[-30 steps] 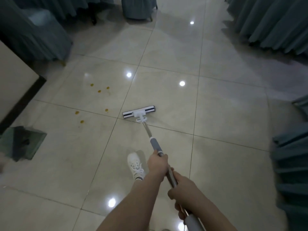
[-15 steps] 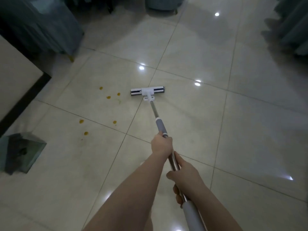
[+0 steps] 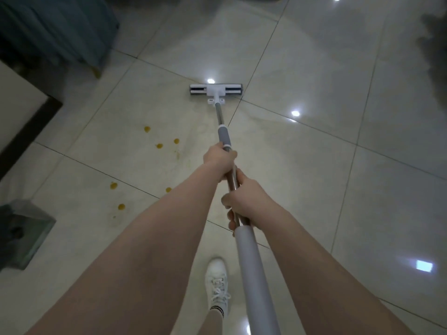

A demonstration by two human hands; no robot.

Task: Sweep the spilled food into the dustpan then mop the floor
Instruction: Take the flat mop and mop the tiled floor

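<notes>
Bare forearms, no sleeves, no watch or rings visible. One white lace-up sneaker, white laces, above it a white ankle sock with dark stripes.

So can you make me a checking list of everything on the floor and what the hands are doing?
Surface: glossy tiled floor, light reflections, faint smears.
Job's things: mop head flat on the tiles, beyond the yellow spots; dustpan at the left edge.
Clutter: nothing seen.
Grippers: left hand and right hand both grip the mop pole.
Cables: nothing seen.
Surroundings: draped furniture, white shoe.
</notes>
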